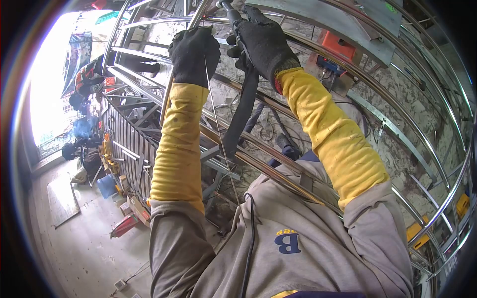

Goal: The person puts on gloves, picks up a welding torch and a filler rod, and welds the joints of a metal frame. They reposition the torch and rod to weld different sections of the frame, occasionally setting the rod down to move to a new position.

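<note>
My right hand (263, 42), in a black glove, is closed around a welding torch (231, 14) near the top of the view. From the torch a cable in a black sleeve (242, 109) hangs down past my wrist. My left hand (195, 55), also black-gloved, is closed in a fist on a thin filler rod (213, 102), whose long end trails down toward my chest. Both hands are beside a frame of shiny metal tubes (159, 21). The torch tip and whatever it points at are partly cut off by the upper edge.
Curved metal tubes (397, 107) sweep across the right side. An orange and blue machine (338, 47) stands beyond them on the stained floor. At left are a slatted metal panel (124, 144), a blue container (106, 186) and a person (89, 82) near the bright opening.
</note>
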A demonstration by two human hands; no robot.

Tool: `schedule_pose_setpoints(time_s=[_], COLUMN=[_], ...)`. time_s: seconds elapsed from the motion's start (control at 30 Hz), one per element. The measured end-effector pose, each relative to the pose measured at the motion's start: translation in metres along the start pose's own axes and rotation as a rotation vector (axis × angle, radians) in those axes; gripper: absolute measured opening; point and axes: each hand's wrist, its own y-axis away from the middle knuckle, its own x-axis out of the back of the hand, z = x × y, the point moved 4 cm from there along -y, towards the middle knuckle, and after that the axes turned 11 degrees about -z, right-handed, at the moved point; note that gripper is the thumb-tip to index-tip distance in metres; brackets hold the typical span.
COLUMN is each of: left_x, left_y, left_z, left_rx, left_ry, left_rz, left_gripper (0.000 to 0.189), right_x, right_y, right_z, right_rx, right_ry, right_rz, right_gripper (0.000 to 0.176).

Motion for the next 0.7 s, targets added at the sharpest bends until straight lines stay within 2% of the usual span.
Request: schedule_pose_setpoints(time_s=[0.37, 0.4, 0.43, 0.47, 0.57, 0.6, 0.67, 0.7], left_x=[-0.003, -0.005, -0.010, -0.014, -0.026, -0.025, -0.025, -0.025], left_y=[0.001, 0.000, 0.000, 0.006, 0.007, 0.007, 0.006, 0.005], left_z=[-0.005, -0.007, -0.011, -0.016, -0.026, -0.024, -0.024, -0.025], left_rx=[-0.011, -0.028, -0.046, -0.137, -0.078, -0.090, -0.101, -0.109], left_ry=[-0.041, -0.065, -0.089, -0.044, 0.050, 0.023, -0.006, -0.004], left_rz=[0.003, -0.022, -0.047, 0.088, 0.043, 0.049, 0.056, 0.067], left_gripper=[0.019, 0.017, 0.015, 0.010, 0.007, 0.005, 0.004, 0.004], right_x=[0.002, 0.004, 0.008, 0.012, 0.026, 0.032, 0.031, 0.032], right_y=[-0.006, -0.009, -0.014, -0.020, -0.041, -0.057, -0.060, -0.059], right_z=[0.009, 0.012, 0.018, 0.023, 0.041, 0.054, 0.056, 0.058], right_rx=[0.016, 0.060, 0.103, 0.122, 0.138, 0.329, 0.525, 0.497], right_ry=[0.054, 0.098, 0.143, 0.211, 0.427, 0.613, 0.797, 0.751], right_rz=[-0.011, 0.014, 0.039, 0.019, -0.008, 0.006, 0.020, 0.016], right_gripper=[0.055, 0.032, 0.024, 0.023, 0.021, 0.021, 0.022, 0.022])
